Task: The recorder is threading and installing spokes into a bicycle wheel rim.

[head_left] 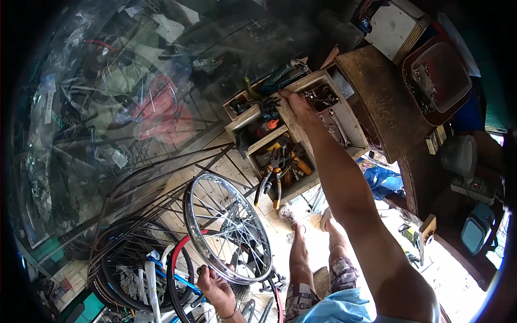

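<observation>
Two hands, two jobs: my right hand (299, 107) stretches far out over the wooden tool tray (301, 129) on the floor, fingers laid on the divider at its top edge, while my left hand (215, 288) grips the silver spoked wheel (226, 229) by its lower rim, fingers curled round the metal. Whether my right fingers pinch any tool I cannot tell; my own wrist hides the fingertips. The wheel stands upright between my left hand and the tray, near my bare knees.

Much is lost to view. The upper left is a glare of clear plastic sheeting (81, 107) over bicycle parts, with red shapes showing through it, blurred. The tray's compartments hold orange-handled pliers (274, 172) and loose spanners (336, 126), tangled so that single pieces are hard to pick out. A black tyre (121, 269) and a blue and white frame (156, 280) run off the lower edge.

Open room is scarce: a strip of pale plank floor (183, 177) between tyre, wheel and tray, and a sunlit patch by my sandalled feet (291, 215).

At upper right a dark brown board (382, 102) leans beside the tray; past it sits a red-rimmed tray of small metal parts (436, 81), and above that a white square panel with a plywood edge (396, 27). A crumpled blue bag (385, 180) lies under the board's lower corner.
</observation>
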Action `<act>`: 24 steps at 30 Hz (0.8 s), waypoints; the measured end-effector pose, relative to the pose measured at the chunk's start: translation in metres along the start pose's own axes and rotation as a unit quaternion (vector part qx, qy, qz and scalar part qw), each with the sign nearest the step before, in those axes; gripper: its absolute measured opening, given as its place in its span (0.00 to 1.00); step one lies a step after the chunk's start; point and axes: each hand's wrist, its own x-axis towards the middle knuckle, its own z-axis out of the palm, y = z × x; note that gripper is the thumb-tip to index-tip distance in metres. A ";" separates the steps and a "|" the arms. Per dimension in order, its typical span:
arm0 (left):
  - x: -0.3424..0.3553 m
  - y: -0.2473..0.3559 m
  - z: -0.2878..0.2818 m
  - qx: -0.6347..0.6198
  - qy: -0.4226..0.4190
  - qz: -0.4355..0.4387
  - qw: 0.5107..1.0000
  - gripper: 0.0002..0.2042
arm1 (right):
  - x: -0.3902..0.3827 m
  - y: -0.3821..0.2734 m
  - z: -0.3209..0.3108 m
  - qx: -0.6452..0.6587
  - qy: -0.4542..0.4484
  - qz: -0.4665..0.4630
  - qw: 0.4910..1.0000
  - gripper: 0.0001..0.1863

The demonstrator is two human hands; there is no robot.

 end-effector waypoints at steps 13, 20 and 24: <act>0.000 -0.002 -0.025 -0.042 -0.011 0.002 0.999 0.14 | -0.030 -0.031 0.006 -0.181 0.118 -0.092 0.972 0.24; -0.004 0.005 -0.016 -0.035 0.016 -0.009 0.999 0.11 | -0.033 -0.027 0.008 -0.354 0.148 -0.118 0.916 0.17; -0.003 0.000 -0.018 -0.051 0.023 -0.008 0.998 0.11 | -0.032 -0.027 0.003 -0.447 0.155 -0.130 0.871 0.14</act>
